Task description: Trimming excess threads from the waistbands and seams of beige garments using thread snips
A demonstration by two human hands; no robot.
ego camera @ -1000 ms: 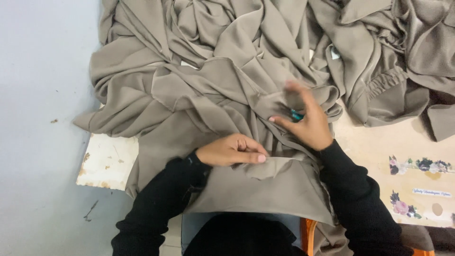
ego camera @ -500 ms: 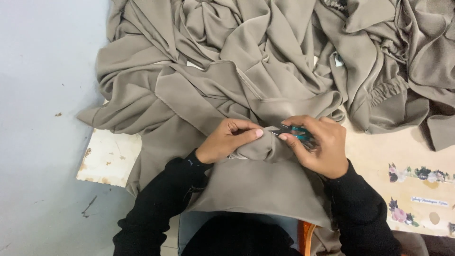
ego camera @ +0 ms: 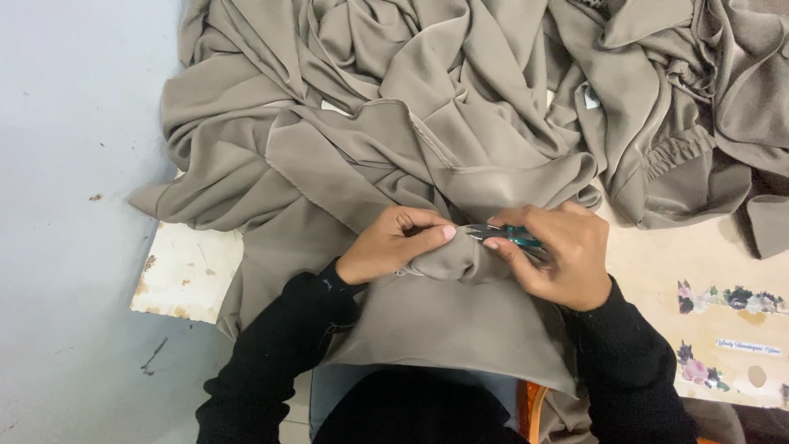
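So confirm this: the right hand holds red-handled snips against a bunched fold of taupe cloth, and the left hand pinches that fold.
One thing is wrong: the snips have teal handles, not red, as the head view shows. The rest stands: the right hand holds them against the bunched fold of taupe cloth, and the left hand pinches that fold.

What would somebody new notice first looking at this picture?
First, the big heap of taupe fabric spilling across the worn table and filling the top of the view. Next, low in the middle, the left hand pinches a bunched fold while the right hand holds teal-handled thread snips against it. Floral stickers sit at the table's right edge.
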